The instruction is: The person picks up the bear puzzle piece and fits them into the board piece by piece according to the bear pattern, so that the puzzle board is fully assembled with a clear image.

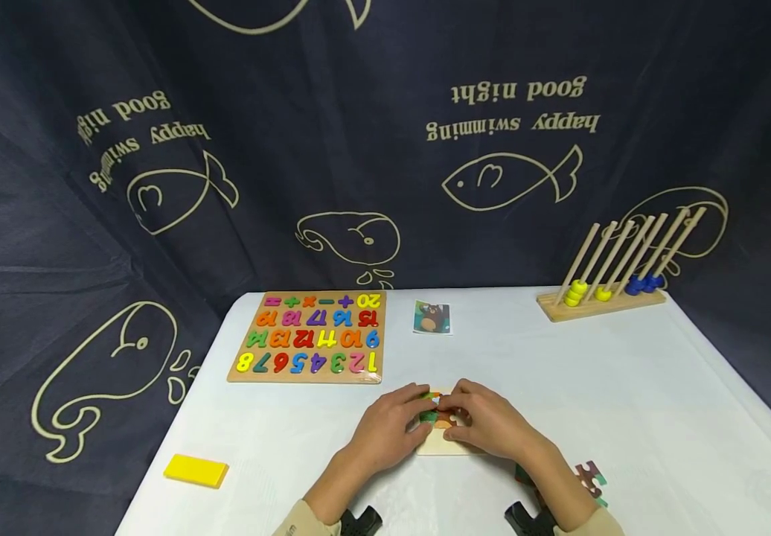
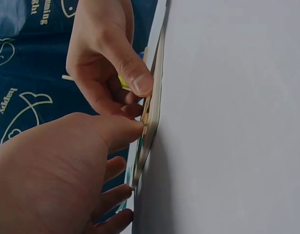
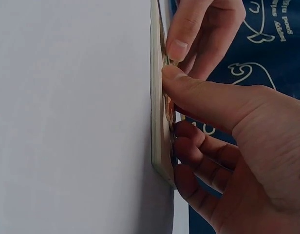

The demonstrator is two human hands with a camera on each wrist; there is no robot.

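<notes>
Nearest, loose pieces, brown edged with green and knobbed, lay on the table beside the right forearm, which hid part of others. Off to the left was a yellow block. Farther in, mid-table, sat the tray, flat and pale, its near strip plain, its edge (clearest in the right wrist view) light and fairly thick. The pieces on it showed brown, green and orange, largely covered by the hands. The left hand bent over one side, fingers parted; the right hand faced it, fingers loosely curled, both thumbs touching the work. Whether either pinched a piece, I could not tell. Beyond lay a bright number board and a bear card, then a rack with yellow and blue beads, before a dark cloth.
</notes>
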